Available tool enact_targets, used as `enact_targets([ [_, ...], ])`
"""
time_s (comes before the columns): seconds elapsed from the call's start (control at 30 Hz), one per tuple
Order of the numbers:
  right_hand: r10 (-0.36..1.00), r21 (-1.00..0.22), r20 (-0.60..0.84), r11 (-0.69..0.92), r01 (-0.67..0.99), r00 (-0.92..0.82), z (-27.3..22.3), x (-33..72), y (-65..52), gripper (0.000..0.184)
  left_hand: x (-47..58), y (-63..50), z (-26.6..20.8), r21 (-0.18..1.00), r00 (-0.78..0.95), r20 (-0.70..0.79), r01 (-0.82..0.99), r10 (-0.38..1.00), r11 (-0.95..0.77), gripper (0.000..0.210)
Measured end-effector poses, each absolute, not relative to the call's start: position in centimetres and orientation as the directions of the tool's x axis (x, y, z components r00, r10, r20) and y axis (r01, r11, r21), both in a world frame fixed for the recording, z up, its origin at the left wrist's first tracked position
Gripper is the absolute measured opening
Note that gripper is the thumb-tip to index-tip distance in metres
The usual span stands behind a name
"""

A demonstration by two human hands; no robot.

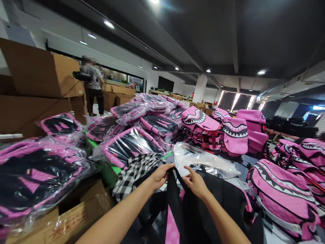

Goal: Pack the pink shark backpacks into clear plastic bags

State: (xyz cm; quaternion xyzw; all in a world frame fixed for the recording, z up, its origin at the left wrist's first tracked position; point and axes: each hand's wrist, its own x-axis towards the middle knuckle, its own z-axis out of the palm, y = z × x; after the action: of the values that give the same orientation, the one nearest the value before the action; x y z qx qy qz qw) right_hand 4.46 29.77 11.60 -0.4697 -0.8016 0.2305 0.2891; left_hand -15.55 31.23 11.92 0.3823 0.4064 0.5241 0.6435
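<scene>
A black and pink backpack point(177, 217) lies back side up right in front of me. My left hand point(159, 176) pinches its black strap point(171, 189) near the top. My right hand point(196, 183) holds the backpack's upper edge just to the right of that strap. A clear plastic bag point(200, 157) lies flat just beyond both hands. A black-and-white checked cloth point(134, 171) sits to the left of my left hand.
Bagged pink backpacks point(132, 144) are heaped at the left and centre. Unbagged pink shark-mouth backpacks point(235, 135) stand behind, and more lie at the right point(281, 196). Cardboard boxes point(38, 73) are stacked at the far left, another point(73, 217) is near me. A person point(93, 86) stands at the back left.
</scene>
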Motion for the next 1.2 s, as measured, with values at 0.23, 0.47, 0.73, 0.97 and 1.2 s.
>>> enact_targets([
  [0.23, 0.823, -0.655, 0.386, 0.563, 0.504, -0.417, 17.0, 2.7, 31.0, 0.02, -15.8, 28.2, 18.8, 0.953, 0.209, 0.277, -0.181, 0.938, -0.241, 0.04],
  [0.47, 0.944, -0.548, 0.249, 0.321, 0.772, -0.216, 15.8, 9.1, 24.2, 0.015, -11.9, 30.9, 19.8, 0.908, 0.267, 0.416, -0.171, 0.869, -0.382, 0.044],
  [0.73, 0.935, -0.671, 0.018, 0.275, 0.688, -0.355, 8.2, 14.9, 7.7, 0.03, -0.2, 33.1, 10.7, 0.86, 0.481, 0.391, 0.113, 0.784, -0.498, 0.033],
  [0.97, 0.836, -0.683, 0.239, -0.217, 0.698, 0.494, 13.3, 25.9, 12.4, 0.051, 3.5, 30.7, 10.3, 0.428, 0.514, 0.597, 0.446, 0.616, -0.786, 0.047],
  [1.2, 0.711, -0.717, 0.373, -0.188, 0.671, 0.596, 15.0, 25.1, 17.9, 0.048, 8.5, 29.6, 8.5, 0.371, 0.855, 0.353, 0.246, 0.381, -0.896, 0.056],
])
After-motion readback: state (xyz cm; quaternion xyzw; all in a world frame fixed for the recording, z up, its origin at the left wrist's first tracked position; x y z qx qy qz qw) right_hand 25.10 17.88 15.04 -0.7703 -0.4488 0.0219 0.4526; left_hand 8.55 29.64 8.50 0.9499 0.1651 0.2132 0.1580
